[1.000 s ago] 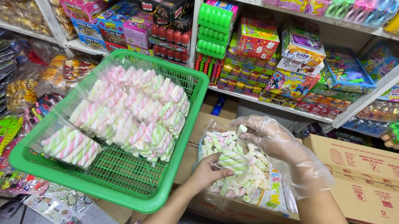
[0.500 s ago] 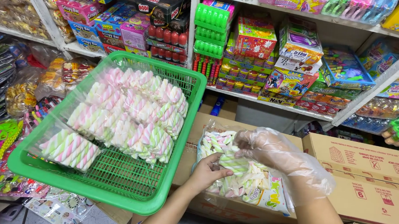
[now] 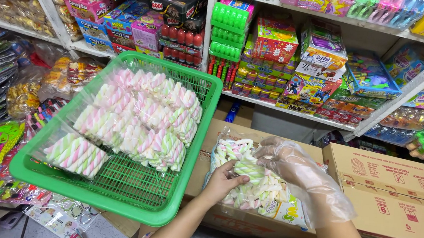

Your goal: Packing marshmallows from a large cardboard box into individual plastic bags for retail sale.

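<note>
A: Where's the stock?

B: Twisted marshmallows [image 3: 252,185], pastel pink, green and white, in an open clear bag [image 3: 285,210] that lies on a brown carton [image 3: 231,135], just right of the green basket [image 3: 115,197]. More packed marshmallow bundles [image 3: 136,123] already sit in that basket.

A: Hands?

B: Left hand [image 3: 222,183] is bare, curled on the near edge of the bag's mouth, pinching the film. Right hand [image 3: 289,163], in a loose clear plastic glove, rests over the pile, fingers bent down on one twist. Can't tell if it's fully clamped; the glove blurs the fingertips.

A: How does it handle?

B: Judging by looks: very light, soft, squashy, probably a bit tacky. Easy to dent, so a loose grip around a twist's middle, not the ends. Bag film is thin and slippery; best held at the rim, as the left hand does.

A: Around it?

B: Shelves of boxed sweets [image 3: 274,38] behind, more cartons [image 3: 393,183] to the right.
</note>
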